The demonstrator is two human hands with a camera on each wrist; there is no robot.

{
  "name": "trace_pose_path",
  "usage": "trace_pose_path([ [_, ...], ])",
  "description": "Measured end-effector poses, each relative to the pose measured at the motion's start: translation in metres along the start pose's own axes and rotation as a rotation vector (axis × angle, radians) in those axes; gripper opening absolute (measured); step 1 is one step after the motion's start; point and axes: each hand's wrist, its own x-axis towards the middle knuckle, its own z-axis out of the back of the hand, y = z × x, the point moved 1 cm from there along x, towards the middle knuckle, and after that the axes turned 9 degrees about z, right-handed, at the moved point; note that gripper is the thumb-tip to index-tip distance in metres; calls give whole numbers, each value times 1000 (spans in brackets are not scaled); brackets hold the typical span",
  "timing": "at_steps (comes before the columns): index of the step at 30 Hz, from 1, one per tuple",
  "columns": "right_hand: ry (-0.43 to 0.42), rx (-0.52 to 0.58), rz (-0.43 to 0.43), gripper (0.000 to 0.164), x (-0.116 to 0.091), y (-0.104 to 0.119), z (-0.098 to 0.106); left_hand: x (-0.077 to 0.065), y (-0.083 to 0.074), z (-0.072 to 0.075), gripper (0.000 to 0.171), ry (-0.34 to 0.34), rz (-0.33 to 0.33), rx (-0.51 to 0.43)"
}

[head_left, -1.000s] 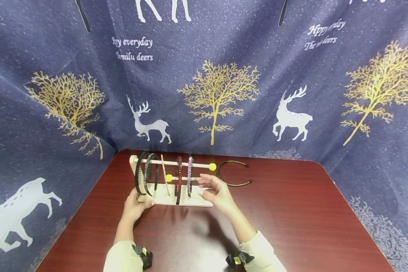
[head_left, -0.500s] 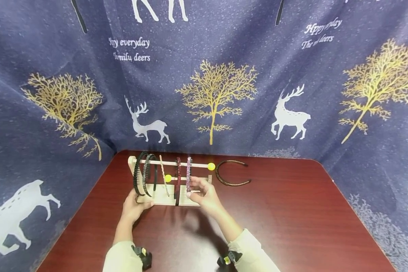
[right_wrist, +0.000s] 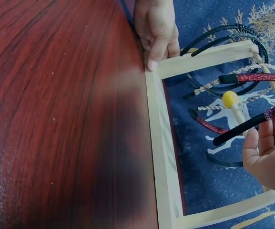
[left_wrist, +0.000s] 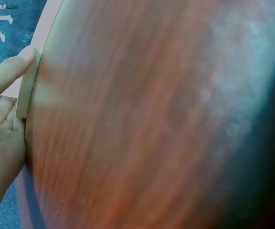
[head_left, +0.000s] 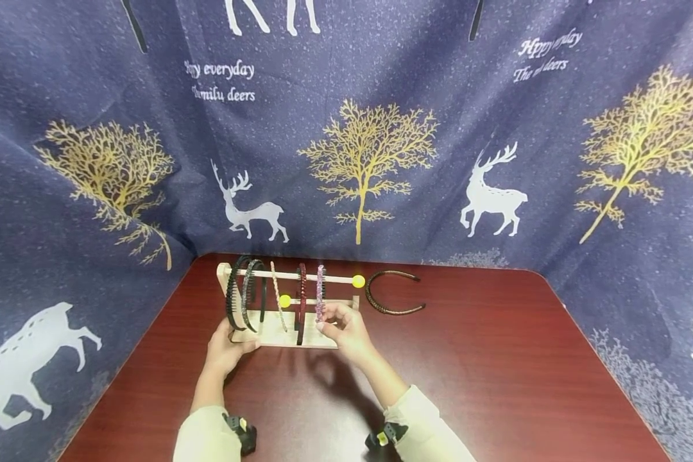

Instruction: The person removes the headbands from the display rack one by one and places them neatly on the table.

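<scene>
Dark blue cloth (head_left: 416, 218) with white deer (head_left: 495, 204) hangs behind the reddish tabletop (head_left: 496, 359). I see the purple headband (head_left: 320, 282) hanging on the upper bar (head_left: 341, 279) of the wooden rack (head_left: 269, 333), between the red headband (head_left: 302, 301) and the yellow knob (head_left: 359, 281). My right hand (head_left: 349, 332) pinches its glittery side; my left hand (head_left: 224, 353) grips the rack's near left corner. I judge the headband light and springy, so a soft pinch should suffice. Its glitter probably gives good friction, while the black end (right_wrist: 241, 129) looks smoother and could slip.
</scene>
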Motion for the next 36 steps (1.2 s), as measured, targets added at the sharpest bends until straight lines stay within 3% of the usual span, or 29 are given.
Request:
trace_pose_path([
  [4, 1, -6, 16, 17, 0, -2, 1, 0, 2, -1, 66, 8, 4, 0],
  [13, -38, -15, 104, 17, 10, 21, 9, 0, 1, -2, 63, -14, -11, 51],
  [24, -75, -20, 114, 18, 5, 23, 18, -3, 3, -3, 60, -27, -21, 55],
  [30, -95, -57, 173, 15, 0, 27, 34, -2, 3, -1, 61, -28, -16, 69],
  [36, -161, -58, 193, 18, 0, 12, 55, 0, 2, 1, 62, -25, -5, 88],
])
